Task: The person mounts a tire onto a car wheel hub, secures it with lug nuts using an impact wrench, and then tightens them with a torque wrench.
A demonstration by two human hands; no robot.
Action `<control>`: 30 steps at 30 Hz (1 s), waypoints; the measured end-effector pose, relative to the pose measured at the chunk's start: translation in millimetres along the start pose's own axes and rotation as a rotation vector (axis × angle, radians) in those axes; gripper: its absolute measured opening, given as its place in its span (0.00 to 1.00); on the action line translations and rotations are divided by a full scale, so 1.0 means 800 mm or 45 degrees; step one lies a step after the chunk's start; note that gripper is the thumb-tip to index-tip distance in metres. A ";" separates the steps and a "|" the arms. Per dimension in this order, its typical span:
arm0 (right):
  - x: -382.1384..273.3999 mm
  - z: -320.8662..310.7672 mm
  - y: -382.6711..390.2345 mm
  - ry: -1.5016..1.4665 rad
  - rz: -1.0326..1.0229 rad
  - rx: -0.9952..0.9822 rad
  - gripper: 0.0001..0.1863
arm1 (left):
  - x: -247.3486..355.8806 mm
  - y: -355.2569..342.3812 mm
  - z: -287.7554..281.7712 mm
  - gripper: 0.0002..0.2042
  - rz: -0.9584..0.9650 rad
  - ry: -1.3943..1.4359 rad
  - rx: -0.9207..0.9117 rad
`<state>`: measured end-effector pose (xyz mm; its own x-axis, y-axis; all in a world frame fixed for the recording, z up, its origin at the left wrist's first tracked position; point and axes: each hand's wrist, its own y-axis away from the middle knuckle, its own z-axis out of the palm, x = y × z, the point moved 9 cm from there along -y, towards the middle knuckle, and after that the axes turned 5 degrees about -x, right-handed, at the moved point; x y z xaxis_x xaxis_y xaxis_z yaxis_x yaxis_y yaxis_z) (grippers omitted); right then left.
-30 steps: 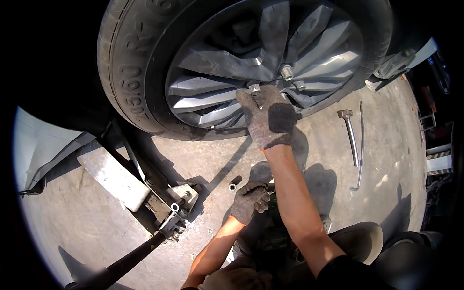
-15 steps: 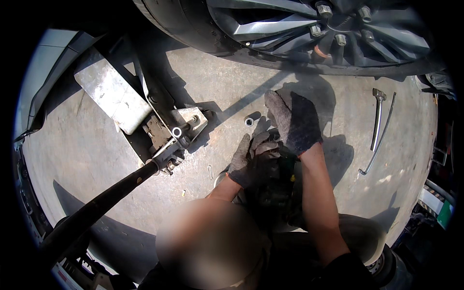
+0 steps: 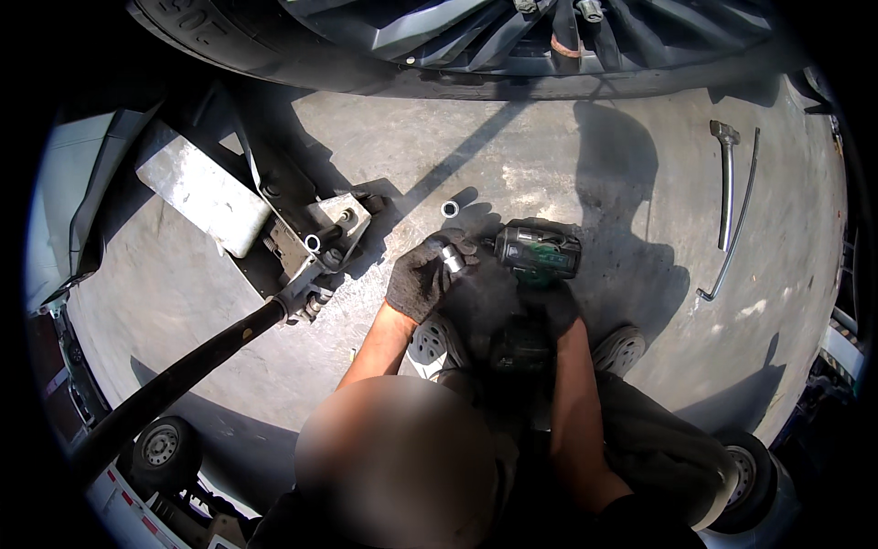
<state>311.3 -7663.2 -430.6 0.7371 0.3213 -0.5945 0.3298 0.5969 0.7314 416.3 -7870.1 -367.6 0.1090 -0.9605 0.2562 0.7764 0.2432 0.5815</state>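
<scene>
My left hand [image 3: 422,276], in a dark knit glove, pinches a short silver socket [image 3: 452,259] just left of the power tool's nose. My right hand [image 3: 555,309], gloved as well, is wrapped round the handle of a black and green cordless impact wrench [image 3: 540,253]. Its battery [image 3: 519,349] hangs low between my shoes, and its nose points left toward the socket. A second socket [image 3: 450,209] stands on the concrete beyond my left hand.
Across the far side lies a car wheel [image 3: 439,66] with lug nuts. A floor jack [image 3: 318,240] with a long black handle [image 3: 183,373] occupies the left. To the right rest a hammer [image 3: 725,188] and a thin bent bar [image 3: 734,220].
My right hand has come down from above the tool onto its handle. My left hand has drawn away from the tool and now shows a socket in its fingers. The view has shifted nearer my body.
</scene>
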 end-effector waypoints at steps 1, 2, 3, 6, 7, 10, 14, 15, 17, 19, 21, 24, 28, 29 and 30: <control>0.004 0.001 -0.004 -0.015 0.057 -0.052 0.18 | -0.004 -0.003 0.003 0.20 -0.025 -0.050 -0.061; -0.003 -0.002 0.000 0.015 -0.024 -0.053 0.18 | -0.009 -0.007 0.004 0.21 -0.050 -0.099 -0.126; -0.012 0.008 0.001 0.046 -0.101 -0.080 0.19 | -0.007 -0.009 0.001 0.21 -0.055 -0.154 -0.176; -0.041 0.038 0.033 0.087 -0.239 -0.109 0.22 | 0.027 -0.001 0.006 0.24 0.058 -1.220 0.144; -0.059 0.044 0.046 0.100 -0.300 -0.094 0.23 | 0.040 -0.002 0.019 0.25 0.128 -1.607 0.224; -0.088 0.062 0.066 0.402 -0.398 -0.088 0.31 | 0.042 -0.015 0.049 0.27 0.468 -2.333 0.265; -0.121 0.079 0.086 0.258 -0.587 -0.189 0.38 | 0.047 -0.039 0.093 0.19 0.752 -2.490 0.018; -0.117 0.068 0.080 0.105 -0.588 -0.213 0.38 | 0.043 -0.039 0.108 0.16 0.816 -2.581 -0.079; -0.136 0.062 0.078 0.460 -0.665 -0.193 0.39 | 0.040 -0.025 0.167 0.12 1.192 -2.691 -0.302; -0.143 0.057 0.073 0.604 -0.692 -0.176 0.39 | 0.049 -0.015 0.202 0.18 1.267 -2.600 -0.406; -0.155 0.080 0.088 0.772 -0.717 -0.199 0.38 | 0.060 0.009 0.220 0.08 1.395 -2.705 -0.587; -0.154 0.087 0.091 0.537 -0.687 -0.255 0.35 | 0.067 0.026 0.271 0.07 1.425 -2.735 -0.810; -0.123 0.103 0.084 -0.578 -0.339 -0.655 0.30 | 0.064 0.049 0.331 0.08 1.462 -2.889 -0.972; -0.137 0.111 0.094 -0.529 -0.375 -0.570 0.29 | 0.066 0.053 0.339 0.09 1.460 -2.919 -1.014; -0.150 0.119 0.105 -0.476 -0.401 -0.484 0.27 | 0.068 0.059 0.349 0.09 1.488 -2.933 -1.042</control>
<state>306.6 -7721.3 -266.1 0.8178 -0.1512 -0.5552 0.3827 0.8634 0.3287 285.9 -7872.9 -110.8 0.3739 0.8827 0.2847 0.9122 -0.2946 -0.2846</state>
